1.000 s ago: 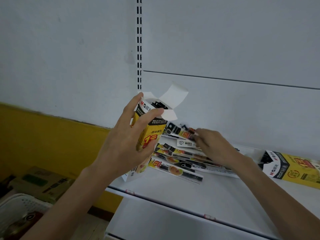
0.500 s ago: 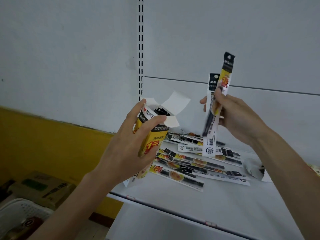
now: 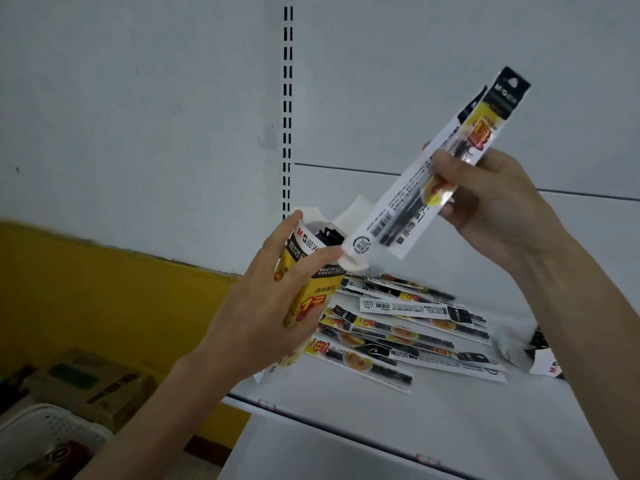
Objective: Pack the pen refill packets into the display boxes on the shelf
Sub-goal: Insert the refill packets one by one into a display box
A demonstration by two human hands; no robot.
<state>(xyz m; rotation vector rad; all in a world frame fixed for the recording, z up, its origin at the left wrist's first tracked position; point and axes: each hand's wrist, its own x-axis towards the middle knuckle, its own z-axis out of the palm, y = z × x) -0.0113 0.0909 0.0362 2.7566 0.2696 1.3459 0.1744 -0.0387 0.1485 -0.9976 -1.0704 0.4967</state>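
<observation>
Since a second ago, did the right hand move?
Yes. The right hand rose from the packet pile on the shelf and now holds packets above it, lower ends at the box mouth.

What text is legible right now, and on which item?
"M&G": top edge of the yellow-and-black cardboard display box in the left hand.
"MG-613", last digit unclear: black band on that box.
"1", large and red: box front.
"M&G": black header of the clear plastic refill packets in the right hand.
Small print on held packets and loose packets on the white shelf: blurred.
</observation>
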